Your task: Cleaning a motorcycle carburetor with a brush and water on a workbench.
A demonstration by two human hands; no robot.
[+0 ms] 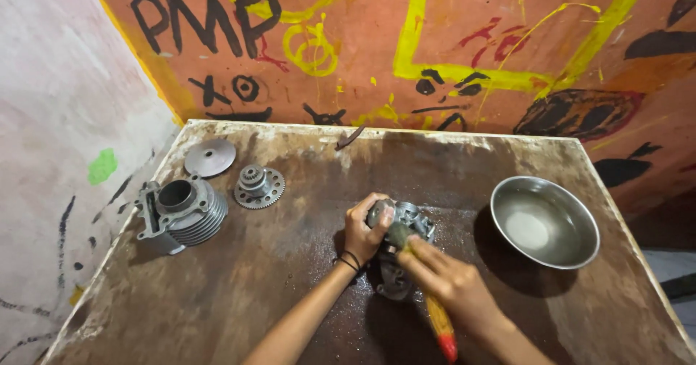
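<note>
We saw warm, fairly dim light from above, a soft sheen on the wet tabletop (290,285), dark shadow beside the steel bowl (544,221), edges bowed.

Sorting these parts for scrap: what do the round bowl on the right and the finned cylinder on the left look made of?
The round shiny bowl looks like stainless steel: smooth, mirror-bright wall with reflections. The grey finned cylinder looks like cast aluminium, though that is uncertain: dull matte grey, thick cast fins, no rust. The toothed grey gear disc beside it seems to be steel, darker and machined.
</note>
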